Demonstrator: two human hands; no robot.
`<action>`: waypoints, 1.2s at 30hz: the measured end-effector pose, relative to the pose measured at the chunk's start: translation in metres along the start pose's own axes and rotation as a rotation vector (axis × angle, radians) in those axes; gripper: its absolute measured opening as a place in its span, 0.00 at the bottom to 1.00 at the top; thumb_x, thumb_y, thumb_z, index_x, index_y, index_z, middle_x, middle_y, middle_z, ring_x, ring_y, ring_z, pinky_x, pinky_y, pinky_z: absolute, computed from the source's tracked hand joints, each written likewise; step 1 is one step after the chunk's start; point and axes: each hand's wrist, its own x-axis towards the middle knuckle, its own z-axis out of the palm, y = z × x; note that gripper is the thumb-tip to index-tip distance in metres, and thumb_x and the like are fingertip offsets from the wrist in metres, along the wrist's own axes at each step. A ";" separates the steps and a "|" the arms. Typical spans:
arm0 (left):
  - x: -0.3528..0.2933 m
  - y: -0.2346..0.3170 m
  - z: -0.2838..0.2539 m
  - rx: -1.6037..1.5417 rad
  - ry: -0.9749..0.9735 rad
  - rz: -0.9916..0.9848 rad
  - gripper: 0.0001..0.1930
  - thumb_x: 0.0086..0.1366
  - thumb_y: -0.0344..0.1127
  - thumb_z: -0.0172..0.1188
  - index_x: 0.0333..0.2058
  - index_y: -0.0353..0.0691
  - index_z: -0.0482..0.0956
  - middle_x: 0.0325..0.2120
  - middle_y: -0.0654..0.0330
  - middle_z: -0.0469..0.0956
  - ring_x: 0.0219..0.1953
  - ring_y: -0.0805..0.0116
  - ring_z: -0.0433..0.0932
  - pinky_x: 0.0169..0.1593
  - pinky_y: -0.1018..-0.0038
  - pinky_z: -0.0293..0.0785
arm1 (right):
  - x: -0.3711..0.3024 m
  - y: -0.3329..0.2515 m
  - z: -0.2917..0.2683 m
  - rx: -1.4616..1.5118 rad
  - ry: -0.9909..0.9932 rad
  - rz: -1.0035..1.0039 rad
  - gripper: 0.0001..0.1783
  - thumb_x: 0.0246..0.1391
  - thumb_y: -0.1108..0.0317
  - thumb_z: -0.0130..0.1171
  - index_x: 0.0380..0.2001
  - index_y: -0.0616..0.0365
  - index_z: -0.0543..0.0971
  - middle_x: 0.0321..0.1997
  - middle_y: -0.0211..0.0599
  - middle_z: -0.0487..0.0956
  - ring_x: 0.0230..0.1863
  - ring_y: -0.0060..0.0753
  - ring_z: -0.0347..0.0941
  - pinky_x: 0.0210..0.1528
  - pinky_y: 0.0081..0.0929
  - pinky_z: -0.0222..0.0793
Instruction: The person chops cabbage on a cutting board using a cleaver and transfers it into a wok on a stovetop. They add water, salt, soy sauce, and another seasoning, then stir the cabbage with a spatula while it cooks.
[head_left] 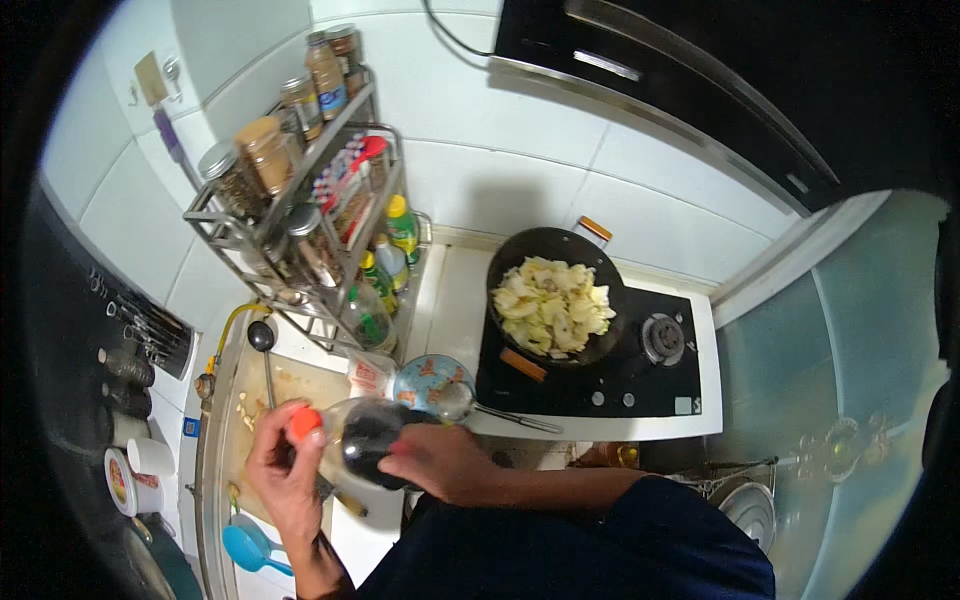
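Observation:
My right hand (pixel 445 463) is wrapped round a clear bottle of dark liquid (pixel 366 440), tipped on its side in front of my body. The fingers of my left hand (pixel 283 468) pinch a red cap (pixel 305 423) at the bottle's neck end. Whether the cap is still seated on the neck, I cannot tell. Beneath the left hand lies a light cutting board (pixel 292 378) with small pale pieces on it. A black ladle (pixel 261 338) rests along its far side. Over on the hob (pixel 650 385), a dark wok (pixel 507 262) holds chopped cabbage (pixel 553 305).
A metal spice rack (pixel 390 140) with jars and bottles stands at the back left. A blue patterned plate (pixel 418 372), a small strainer (pixel 456 400) and a clear measuring cup (pixel 368 374) sit left of the hob. A blue scoop (pixel 246 547) lies near left. The range hood (pixel 680 80) overhangs.

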 end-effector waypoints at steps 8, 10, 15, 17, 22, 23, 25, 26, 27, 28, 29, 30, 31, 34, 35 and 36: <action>-0.003 0.012 0.166 -0.063 -0.589 -0.090 0.17 0.61 0.25 0.70 0.49 0.34 0.81 0.39 0.63 0.82 0.41 0.77 0.78 0.46 0.79 0.74 | -0.111 0.009 -0.133 -0.529 0.503 0.038 0.23 0.58 0.49 0.68 0.24 0.58 0.75 0.21 0.40 0.73 0.22 0.38 0.69 0.27 0.36 0.64; -0.008 0.019 0.203 -0.074 -0.648 -0.117 0.16 0.61 0.29 0.72 0.47 0.32 0.81 0.33 0.64 0.82 0.35 0.79 0.76 0.41 0.80 0.74 | -0.130 0.009 -0.158 -0.627 0.573 0.041 0.25 0.58 0.50 0.69 0.22 0.59 0.73 0.20 0.41 0.70 0.21 0.40 0.68 0.26 0.39 0.63; -0.021 0.020 0.265 -0.042 -0.804 -0.001 0.15 0.65 0.30 0.69 0.48 0.30 0.80 0.30 0.66 0.80 0.32 0.80 0.74 0.36 0.80 0.72 | -0.170 0.025 -0.205 -0.591 0.640 0.107 0.22 0.58 0.53 0.69 0.25 0.60 0.76 0.19 0.38 0.71 0.21 0.35 0.66 0.26 0.35 0.62; -0.026 0.024 0.278 -0.010 -0.836 0.040 0.15 0.66 0.30 0.68 0.49 0.31 0.81 0.30 0.68 0.78 0.32 0.81 0.73 0.37 0.81 0.71 | -0.180 0.026 -0.215 -0.548 0.651 0.140 0.21 0.59 0.55 0.69 0.25 0.61 0.75 0.18 0.33 0.69 0.21 0.26 0.62 0.26 0.30 0.61; -0.028 0.018 0.299 0.097 -0.887 0.155 0.14 0.67 0.32 0.68 0.48 0.31 0.81 0.26 0.68 0.76 0.29 0.81 0.69 0.33 0.79 0.67 | -0.195 0.042 -0.226 -0.474 0.685 0.181 0.20 0.60 0.57 0.68 0.23 0.61 0.74 0.18 0.31 0.69 0.22 0.20 0.60 0.25 0.27 0.59; -0.027 0.014 0.301 0.078 -0.905 0.133 0.15 0.66 0.33 0.68 0.47 0.31 0.81 0.25 0.67 0.76 0.28 0.79 0.69 0.33 0.78 0.69 | -0.196 0.044 -0.226 -0.458 0.686 0.179 0.21 0.60 0.57 0.68 0.23 0.61 0.74 0.18 0.31 0.69 0.22 0.20 0.60 0.25 0.27 0.59; -0.025 0.005 0.306 0.060 -0.926 0.088 0.15 0.65 0.34 0.69 0.45 0.31 0.81 0.25 0.65 0.77 0.27 0.77 0.70 0.33 0.76 0.70 | -0.196 0.047 -0.225 -0.442 0.686 0.168 0.21 0.60 0.57 0.68 0.23 0.61 0.74 0.18 0.31 0.68 0.22 0.20 0.59 0.25 0.28 0.59; -0.024 0.000 0.308 0.060 -0.931 0.063 0.14 0.65 0.34 0.70 0.44 0.31 0.81 0.25 0.64 0.77 0.28 0.77 0.70 0.33 0.75 0.70 | -0.196 0.048 -0.225 -0.442 0.685 0.161 0.22 0.60 0.56 0.69 0.23 0.61 0.74 0.18 0.31 0.68 0.21 0.21 0.59 0.25 0.28 0.59; -0.023 -0.005 0.310 0.057 -0.938 0.037 0.14 0.64 0.33 0.70 0.43 0.31 0.80 0.26 0.64 0.77 0.28 0.77 0.70 0.33 0.75 0.70 | -0.196 0.049 -0.224 -0.445 0.685 0.157 0.22 0.59 0.56 0.69 0.23 0.61 0.73 0.18 0.31 0.67 0.21 0.21 0.59 0.25 0.28 0.59; -0.024 -0.008 0.312 0.008 -0.908 0.045 0.14 0.63 0.32 0.71 0.43 0.32 0.80 0.26 0.64 0.77 0.28 0.76 0.71 0.33 0.75 0.70 | -0.195 0.051 -0.224 -0.474 0.691 0.155 0.22 0.59 0.56 0.69 0.23 0.61 0.73 0.18 0.31 0.67 0.21 0.22 0.60 0.25 0.29 0.59; -0.025 -0.011 0.313 -0.039 -0.877 0.052 0.14 0.62 0.31 0.71 0.43 0.32 0.80 0.26 0.63 0.77 0.28 0.76 0.71 0.33 0.75 0.71 | -0.194 0.054 -0.223 -0.504 0.696 0.151 0.23 0.59 0.55 0.69 0.23 0.61 0.73 0.18 0.32 0.67 0.21 0.23 0.60 0.25 0.29 0.59; -0.027 -0.013 0.315 -0.088 -0.848 0.058 0.14 0.61 0.30 0.72 0.43 0.33 0.80 0.26 0.63 0.77 0.28 0.75 0.72 0.34 0.74 0.71 | -0.193 0.057 -0.223 -0.533 0.702 0.150 0.23 0.59 0.55 0.69 0.23 0.61 0.73 0.18 0.32 0.67 0.21 0.24 0.60 0.25 0.30 0.59; -0.028 -0.014 0.317 -0.026 -0.832 0.117 0.14 0.61 0.28 0.72 0.43 0.34 0.79 0.27 0.63 0.78 0.29 0.76 0.73 0.35 0.75 0.72 | -0.192 0.062 -0.224 -0.580 0.708 0.158 0.23 0.59 0.54 0.69 0.23 0.61 0.73 0.17 0.33 0.68 0.20 0.25 0.60 0.25 0.31 0.59; -0.040 0.004 0.316 0.192 -0.739 0.351 0.16 0.58 0.26 0.72 0.45 0.36 0.79 0.33 0.59 0.80 0.33 0.70 0.79 0.39 0.72 0.77 | -0.187 0.071 -0.228 -0.632 0.734 0.179 0.24 0.60 0.53 0.68 0.23 0.62 0.74 0.17 0.35 0.68 0.20 0.27 0.61 0.25 0.32 0.59; -0.045 0.006 0.317 0.231 -0.693 0.480 0.17 0.59 0.27 0.72 0.47 0.37 0.79 0.37 0.57 0.80 0.34 0.66 0.80 0.39 0.70 0.78 | -0.187 0.072 -0.229 -0.594 0.749 0.187 0.24 0.60 0.53 0.68 0.23 0.62 0.74 0.17 0.35 0.68 0.20 0.27 0.61 0.25 0.33 0.59; -0.052 0.005 0.316 0.272 -0.645 0.599 0.18 0.59 0.28 0.71 0.48 0.37 0.79 0.40 0.55 0.79 0.35 0.63 0.81 0.39 0.69 0.78 | -0.188 0.072 -0.229 -0.553 0.758 0.200 0.24 0.60 0.52 0.67 0.23 0.62 0.75 0.17 0.35 0.68 0.20 0.27 0.61 0.25 0.33 0.59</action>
